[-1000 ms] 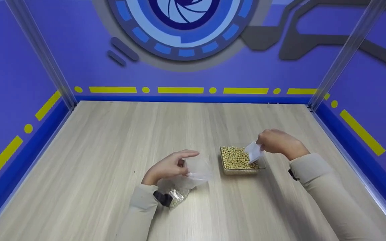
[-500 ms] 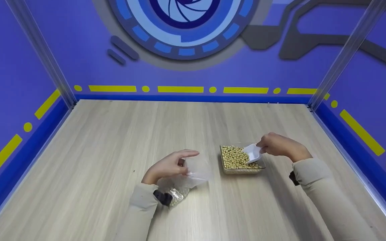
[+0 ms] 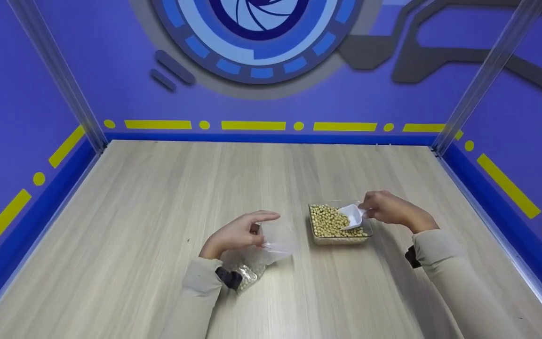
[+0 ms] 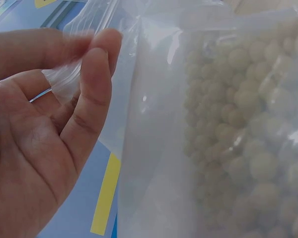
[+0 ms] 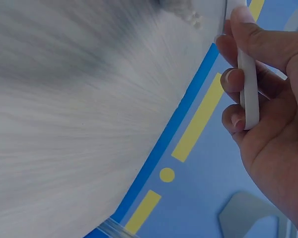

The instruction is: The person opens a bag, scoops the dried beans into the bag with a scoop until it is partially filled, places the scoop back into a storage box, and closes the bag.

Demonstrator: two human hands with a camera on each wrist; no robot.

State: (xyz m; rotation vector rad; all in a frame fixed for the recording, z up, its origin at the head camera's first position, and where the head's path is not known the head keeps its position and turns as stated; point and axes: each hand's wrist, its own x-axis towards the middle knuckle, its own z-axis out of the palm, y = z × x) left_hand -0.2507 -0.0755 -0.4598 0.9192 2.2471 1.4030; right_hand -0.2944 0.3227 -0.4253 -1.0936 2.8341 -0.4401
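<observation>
My left hand (image 3: pixel 238 231) pinches the top edge of a clear zip bag (image 3: pixel 278 242). Round pale beans (image 4: pixel 238 114) fill the lower part of the bag, close up in the left wrist view. To the right, a clear rectangular container (image 3: pixel 341 241) is full of yellowish soybeans (image 3: pixel 326 221). My right hand (image 3: pixel 395 210) grips a white scoop (image 3: pixel 352 215), whose bowl sits in the beans at the container's right side. In the right wrist view, fingers are curled round the scoop's white handle (image 5: pixel 249 91); its bowl is out of that view.
Both things rest on a pale wood-grain table (image 3: pixel 195 188). Blue-purple panels (image 3: pixel 261 106) with yellow marks enclose its back and sides. Metal posts (image 3: pixel 59 70) stand at the back corners.
The scoop has tipped from steep to flatter, its bowl turning upward in the beans and shifting slightly left. My right hand has lowered a little. My left hand and the bag have stayed put.
</observation>
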